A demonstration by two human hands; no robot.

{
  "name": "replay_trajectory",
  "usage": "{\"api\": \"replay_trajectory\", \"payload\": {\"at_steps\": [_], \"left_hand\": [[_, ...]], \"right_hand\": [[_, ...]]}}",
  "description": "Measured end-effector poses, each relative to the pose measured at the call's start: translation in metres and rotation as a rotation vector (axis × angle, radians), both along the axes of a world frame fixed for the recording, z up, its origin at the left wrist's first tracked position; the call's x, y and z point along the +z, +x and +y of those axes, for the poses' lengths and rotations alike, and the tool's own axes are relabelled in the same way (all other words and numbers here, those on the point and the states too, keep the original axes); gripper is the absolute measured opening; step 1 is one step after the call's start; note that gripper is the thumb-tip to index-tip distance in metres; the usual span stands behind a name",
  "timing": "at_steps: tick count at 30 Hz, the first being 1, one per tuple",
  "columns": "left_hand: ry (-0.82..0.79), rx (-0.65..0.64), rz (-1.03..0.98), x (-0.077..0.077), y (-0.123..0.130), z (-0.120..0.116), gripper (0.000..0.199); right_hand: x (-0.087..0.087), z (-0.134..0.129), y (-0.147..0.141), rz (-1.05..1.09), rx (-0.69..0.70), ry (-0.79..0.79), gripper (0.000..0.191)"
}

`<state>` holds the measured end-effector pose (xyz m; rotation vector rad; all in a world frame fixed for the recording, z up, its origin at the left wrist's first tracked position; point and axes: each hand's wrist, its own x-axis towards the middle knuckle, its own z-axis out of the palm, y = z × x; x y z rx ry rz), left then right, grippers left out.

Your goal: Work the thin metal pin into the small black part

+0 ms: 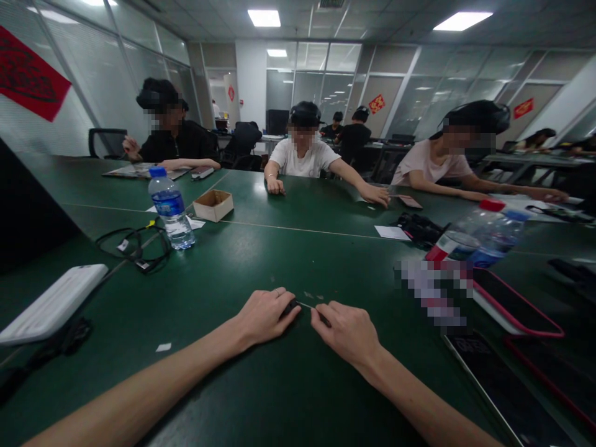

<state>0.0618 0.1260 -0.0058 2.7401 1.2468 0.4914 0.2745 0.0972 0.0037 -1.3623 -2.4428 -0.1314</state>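
Just above the green tabletop, my left hand (267,315) and my right hand (347,329) are close together near the middle of the view. Pinched in my left fingers is a small dark object (291,305), mostly covered by them. My right fingers are closed around the dark end of a thin tool with a slim pale shaft (305,305), like a small screwdriver. The shaft points left and reaches the dark object; whether it goes in cannot be made out. Small pale scraps (313,295) lie on the table just beyond my hands.
Left: a water bottle (171,211), an open small box (213,206), a coiled black cable (135,245) and a white power bank (56,304). Right: two bottles (465,233) and several phones (505,379). People (302,152) sit across the table (261,261).
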Motion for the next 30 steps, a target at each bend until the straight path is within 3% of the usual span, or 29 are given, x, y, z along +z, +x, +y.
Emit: {"api": "replay_trajectory", "payload": {"at_steps": [13, 20, 26, 30], "left_hand": [[-0.035, -0.08, -0.036, -0.0014, -0.004, 0.0023, 0.033], [-0.057, -0.051, -0.005, -0.0019, -0.0009, 0.0042, 0.03], [-0.069, -0.054, -0.014, -0.002, -0.0014, 0.0043, 0.032], [-0.103, -0.073, -0.067, -0.0026, -0.0021, 0.0053, 0.033]], "right_hand": [[-0.0039, 0.0029, 0.0044, 0.022, 0.057, 0.08, 0.038], [-0.0052, -0.0049, -0.0033, 0.023, 0.382, 0.15, 0.028], [-0.0043, -0.0004, -0.0041, 0.105, 0.109, 0.116, 0.032], [-0.0021, -0.0002, -0.005, 0.1, -0.003, 0.05, 0.036]]}}
